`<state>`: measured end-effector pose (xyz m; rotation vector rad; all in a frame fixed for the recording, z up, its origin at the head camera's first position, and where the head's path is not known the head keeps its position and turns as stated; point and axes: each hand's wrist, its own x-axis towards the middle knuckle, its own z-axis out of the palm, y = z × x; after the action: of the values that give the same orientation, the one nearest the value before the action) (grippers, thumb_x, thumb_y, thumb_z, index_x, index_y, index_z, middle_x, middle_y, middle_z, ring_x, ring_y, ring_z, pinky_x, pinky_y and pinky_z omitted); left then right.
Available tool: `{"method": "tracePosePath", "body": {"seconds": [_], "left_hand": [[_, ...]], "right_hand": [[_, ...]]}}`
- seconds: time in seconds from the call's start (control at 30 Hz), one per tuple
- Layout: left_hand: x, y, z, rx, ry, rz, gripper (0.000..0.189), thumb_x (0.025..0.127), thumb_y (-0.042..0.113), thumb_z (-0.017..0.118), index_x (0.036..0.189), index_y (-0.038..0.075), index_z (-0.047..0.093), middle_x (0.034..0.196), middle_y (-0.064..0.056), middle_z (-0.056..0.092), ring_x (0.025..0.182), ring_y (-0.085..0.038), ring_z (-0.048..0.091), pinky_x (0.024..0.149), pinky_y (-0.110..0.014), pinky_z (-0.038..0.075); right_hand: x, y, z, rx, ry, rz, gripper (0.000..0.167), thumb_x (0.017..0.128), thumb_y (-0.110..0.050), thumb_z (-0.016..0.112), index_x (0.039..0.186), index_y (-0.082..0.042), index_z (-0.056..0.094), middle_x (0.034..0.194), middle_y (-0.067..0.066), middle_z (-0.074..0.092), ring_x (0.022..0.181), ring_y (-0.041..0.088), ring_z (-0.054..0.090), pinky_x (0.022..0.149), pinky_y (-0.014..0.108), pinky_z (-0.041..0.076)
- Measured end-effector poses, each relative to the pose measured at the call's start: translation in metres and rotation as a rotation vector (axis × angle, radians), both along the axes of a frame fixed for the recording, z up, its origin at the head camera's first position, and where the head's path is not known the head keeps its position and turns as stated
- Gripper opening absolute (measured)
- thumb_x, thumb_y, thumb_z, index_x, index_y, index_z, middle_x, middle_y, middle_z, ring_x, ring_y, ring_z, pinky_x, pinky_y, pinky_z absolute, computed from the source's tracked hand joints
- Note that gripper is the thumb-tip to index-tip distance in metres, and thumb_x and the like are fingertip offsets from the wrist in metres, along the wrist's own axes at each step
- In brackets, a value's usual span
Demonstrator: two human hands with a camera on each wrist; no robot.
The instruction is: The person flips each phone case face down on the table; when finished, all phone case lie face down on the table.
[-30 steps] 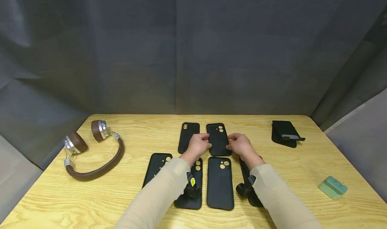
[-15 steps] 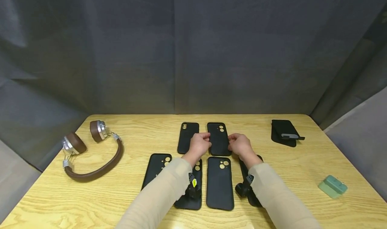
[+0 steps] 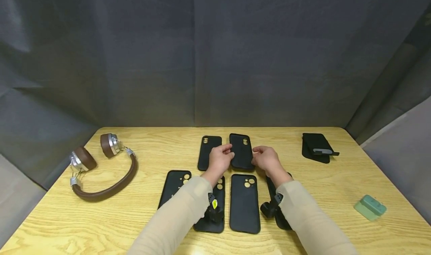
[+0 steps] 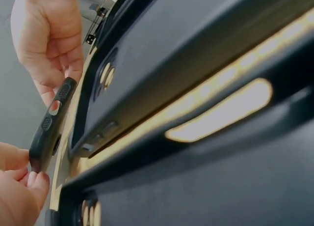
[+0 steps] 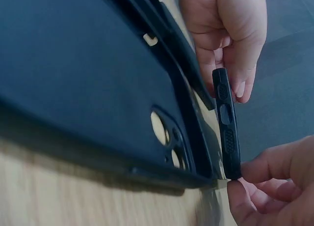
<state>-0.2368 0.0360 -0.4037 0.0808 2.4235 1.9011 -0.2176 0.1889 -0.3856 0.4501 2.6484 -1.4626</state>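
Both hands hold one black phone case (image 3: 241, 152) by its two long sides, just behind the front row of cases. My left hand (image 3: 219, 159) pinches its left edge between thumb and fingers, and my right hand (image 3: 266, 159) pinches the right edge. In the left wrist view the case's end (image 4: 55, 113), with port and speaker holes, stands above the wood. The right wrist view has the same end (image 5: 226, 123) between the two hands. Left of it lies another black case (image 3: 209, 154). Nearer me are more cases, one (image 3: 244, 204) lying between my forearms.
A case with white lettering (image 3: 174, 184) and another (image 3: 210, 225) lie partly under my left arm, one (image 3: 283, 221) under my right. Brown headphones (image 3: 109, 189) rest at left. At right are a black flat item with a grey piece (image 3: 318, 146) and a small green block (image 3: 370, 207).
The held case has risen slightly and tilted, its far end now a little higher in the head view. Both hands keep their grip; the other things stay put.
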Motion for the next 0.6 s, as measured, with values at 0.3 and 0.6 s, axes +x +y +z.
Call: {"method": "tracePosePath", "body": {"seconds": [0.3, 0.6], "left_hand": [[-0.001, -0.01, 0.009, 0.096, 0.012, 0.016, 0.033, 0.085, 0.001, 0.062, 0.118, -0.001, 0.062, 0.112, -0.017, 0.062, 0.105, -0.023, 0.058, 0.079, -0.025, 0.05], [0.003, -0.014, 0.016, 0.128, 0.047, 0.018, 0.034, 0.084, 0.002, 0.065, 0.117, -0.002, 0.062, 0.11, -0.019, 0.063, 0.101, -0.022, 0.059, 0.079, -0.025, 0.049]], "right_hand": [[0.003, -0.006, -0.001, -0.105, 0.041, 0.03, 0.043, 0.08, 0.012, 0.055, 0.123, 0.01, 0.052, 0.11, 0.025, 0.059, 0.089, 0.022, 0.057, 0.067, 0.022, 0.044], [0.001, -0.015, -0.01, -0.188, 0.049, 0.036, 0.04, 0.08, 0.013, 0.056, 0.12, 0.011, 0.054, 0.106, 0.024, 0.06, 0.086, 0.02, 0.056, 0.067, 0.02, 0.045]]}}
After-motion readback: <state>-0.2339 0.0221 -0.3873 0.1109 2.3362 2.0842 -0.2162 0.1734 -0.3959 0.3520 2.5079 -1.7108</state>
